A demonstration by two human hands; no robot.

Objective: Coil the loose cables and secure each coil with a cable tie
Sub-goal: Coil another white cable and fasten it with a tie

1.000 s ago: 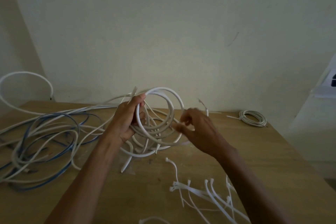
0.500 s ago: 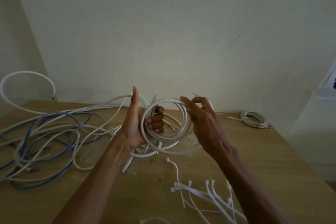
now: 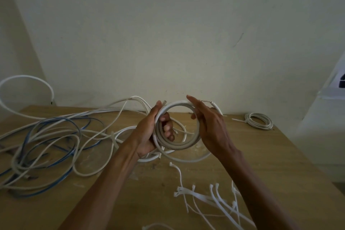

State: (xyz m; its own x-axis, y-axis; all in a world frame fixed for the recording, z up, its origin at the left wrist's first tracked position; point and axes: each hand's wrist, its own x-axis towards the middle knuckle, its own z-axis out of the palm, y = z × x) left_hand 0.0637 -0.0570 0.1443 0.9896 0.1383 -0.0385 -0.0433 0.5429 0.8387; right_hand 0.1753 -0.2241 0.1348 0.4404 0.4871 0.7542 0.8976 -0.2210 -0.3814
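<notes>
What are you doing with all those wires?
A person is rolling up cables. Their left hand grips one side of a white coil and their right hand holds the other side, above the table. No tie shows on it yet. The cable ties lie in front. Loose white and blue cables sprawl on the left, and a small coil sits at the far right corner.

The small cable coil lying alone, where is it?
In the head view the small coil lies on the far right of the table, near the wall, right of the right hand.
</notes>
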